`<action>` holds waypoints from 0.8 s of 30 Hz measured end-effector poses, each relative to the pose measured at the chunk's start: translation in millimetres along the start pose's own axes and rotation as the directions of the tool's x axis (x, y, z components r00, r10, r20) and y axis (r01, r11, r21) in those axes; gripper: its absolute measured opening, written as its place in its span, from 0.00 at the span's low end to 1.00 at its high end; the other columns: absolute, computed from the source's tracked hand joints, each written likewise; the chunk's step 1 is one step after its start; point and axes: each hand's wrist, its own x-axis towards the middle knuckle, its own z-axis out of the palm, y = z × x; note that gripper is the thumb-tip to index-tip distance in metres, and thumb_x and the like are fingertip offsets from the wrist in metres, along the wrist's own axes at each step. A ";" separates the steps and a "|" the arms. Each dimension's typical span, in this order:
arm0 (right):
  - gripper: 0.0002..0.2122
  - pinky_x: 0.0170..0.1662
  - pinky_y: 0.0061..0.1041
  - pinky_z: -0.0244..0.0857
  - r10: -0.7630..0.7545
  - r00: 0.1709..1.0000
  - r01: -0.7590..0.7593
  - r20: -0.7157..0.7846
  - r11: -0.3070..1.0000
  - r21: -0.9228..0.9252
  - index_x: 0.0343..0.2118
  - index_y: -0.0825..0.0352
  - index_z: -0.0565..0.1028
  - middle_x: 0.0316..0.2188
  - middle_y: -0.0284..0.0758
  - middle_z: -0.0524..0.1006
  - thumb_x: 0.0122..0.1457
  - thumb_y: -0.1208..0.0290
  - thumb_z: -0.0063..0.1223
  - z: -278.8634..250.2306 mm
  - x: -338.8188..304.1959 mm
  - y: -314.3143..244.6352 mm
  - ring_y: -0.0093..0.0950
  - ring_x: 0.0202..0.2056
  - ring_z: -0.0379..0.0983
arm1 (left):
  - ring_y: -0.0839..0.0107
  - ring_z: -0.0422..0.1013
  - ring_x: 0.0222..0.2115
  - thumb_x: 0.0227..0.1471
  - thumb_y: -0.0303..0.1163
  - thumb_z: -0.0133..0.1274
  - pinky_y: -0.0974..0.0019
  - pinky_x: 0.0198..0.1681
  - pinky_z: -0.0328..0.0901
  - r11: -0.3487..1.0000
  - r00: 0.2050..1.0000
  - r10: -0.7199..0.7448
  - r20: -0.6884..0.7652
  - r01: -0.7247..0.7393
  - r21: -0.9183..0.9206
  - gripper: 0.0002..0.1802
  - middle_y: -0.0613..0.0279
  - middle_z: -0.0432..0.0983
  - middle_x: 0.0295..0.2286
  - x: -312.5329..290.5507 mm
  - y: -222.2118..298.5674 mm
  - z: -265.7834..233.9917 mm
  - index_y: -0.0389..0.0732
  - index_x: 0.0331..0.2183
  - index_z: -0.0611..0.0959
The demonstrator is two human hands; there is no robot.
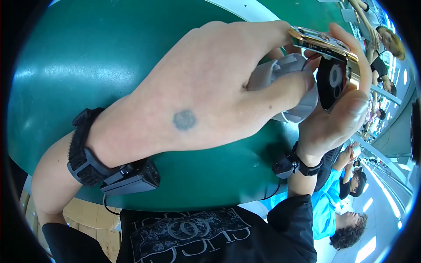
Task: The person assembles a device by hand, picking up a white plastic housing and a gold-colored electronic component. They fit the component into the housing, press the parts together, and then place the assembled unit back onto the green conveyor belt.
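Reaching from the lower left across the picture, my left hand [210, 83] is closed round a pale grey, rounded plastic piece [287, 65]. Its thumb presses along the piece's side, and its fingertips meet the corner of a shiny gold-rimmed part [324, 42]. My right hand [344, 116] grips that part from the far right, thumb and fingers wrapped round its edges. The gold-rimmed part has a black inner panel [330, 81] bearing pale round shapes; its exact kind I cannot make out. Both things are close together above the green tabletop. Some fingers of both hands are hidden behind them.
The curved green table [87, 61] spreads below my hands. Strapped at my wrists are small black cameras, a boxy one [133, 177] and a round-lensed one [284, 166], with thin cables. Cardboard boxes [90, 215] stand at lower left. Several people, one in blue [326, 215], are at right.
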 end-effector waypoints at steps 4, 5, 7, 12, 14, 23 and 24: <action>0.44 0.51 0.31 0.72 -0.058 0.984 0.053 0.166 0.998 0.034 0.56 0.74 0.72 0.49 0.46 0.76 0.61 0.28 0.35 -19.2 4.9 6.4 0.33 0.46 0.77 | 0.82 0.69 0.18 0.59 0.34 0.57 0.77 0.18 0.61 0.986 0.992 -0.112 0.059 0.118 -0.119 0.23 0.62 0.78 0.38 0.7 7.1 -1.3 0.37 0.54 0.75; 0.44 0.51 0.31 0.72 -0.060 0.984 0.057 0.166 0.998 0.026 0.56 0.74 0.72 0.49 0.46 0.76 0.61 0.28 0.35 -22.2 3.1 6.6 0.33 0.46 0.77 | 0.82 0.70 0.19 0.59 0.34 0.57 0.77 0.18 0.61 0.973 0.988 -0.129 0.085 0.142 -0.183 0.22 0.61 0.78 0.39 -0.2 6.4 -1.7 0.37 0.53 0.75; 0.43 0.51 0.32 0.71 -0.099 0.973 0.133 0.208 0.979 -0.156 0.55 0.76 0.71 0.48 0.46 0.76 0.62 0.30 0.36 -29.6 -3.0 2.4 0.34 0.45 0.77 | 0.81 0.71 0.20 0.60 0.33 0.57 0.76 0.18 0.63 0.930 0.977 -0.159 0.142 0.196 -0.310 0.20 0.59 0.78 0.41 -1.0 5.3 -3.6 0.36 0.51 0.75; 0.42 0.52 0.34 0.69 -0.002 0.985 0.047 0.173 0.966 -0.255 0.56 0.76 0.70 0.46 0.47 0.76 0.63 0.31 0.36 -38.9 -12.3 4.8 0.36 0.46 0.76 | 0.80 0.72 0.23 0.59 0.32 0.57 0.77 0.20 0.62 0.974 0.976 -0.108 0.191 0.142 -0.176 0.21 0.59 0.77 0.43 13.7 15.0 -9.4 0.36 0.51 0.74; 0.42 0.50 0.32 0.69 0.023 0.993 -0.006 0.113 0.990 -0.142 0.56 0.77 0.70 0.46 0.47 0.75 0.63 0.33 0.41 -36.2 -9.8 12.6 0.35 0.45 0.76 | 0.80 0.72 0.26 0.56 0.33 0.61 0.77 0.23 0.62 0.930 0.921 -0.306 0.240 0.343 -0.132 0.25 0.61 0.76 0.43 26.4 49.8 -13.7 0.37 0.53 0.73; 0.40 0.50 0.37 0.72 -0.072 0.997 0.072 -0.019 0.997 -0.035 0.55 0.76 0.69 0.46 0.50 0.76 0.66 0.35 0.31 -29.7 -9.5 29.9 0.38 0.44 0.77 | 0.80 0.66 0.29 0.39 0.30 0.74 0.75 0.25 0.59 0.995 0.997 0.072 0.018 -0.073 0.075 0.42 0.65 0.73 0.43 3.6 19.4 7.1 0.42 0.55 0.72; 0.39 0.50 0.37 0.73 -0.100 0.995 0.100 0.009 0.995 -0.019 0.55 0.76 0.69 0.46 0.50 0.76 0.66 0.36 0.30 -31.6 -7.2 30.3 0.38 0.44 0.77 | 0.80 0.66 0.29 0.39 0.30 0.74 0.75 0.25 0.59 0.994 0.997 0.074 0.022 -0.076 0.074 0.42 0.65 0.73 0.43 3.6 16.8 5.7 0.42 0.55 0.72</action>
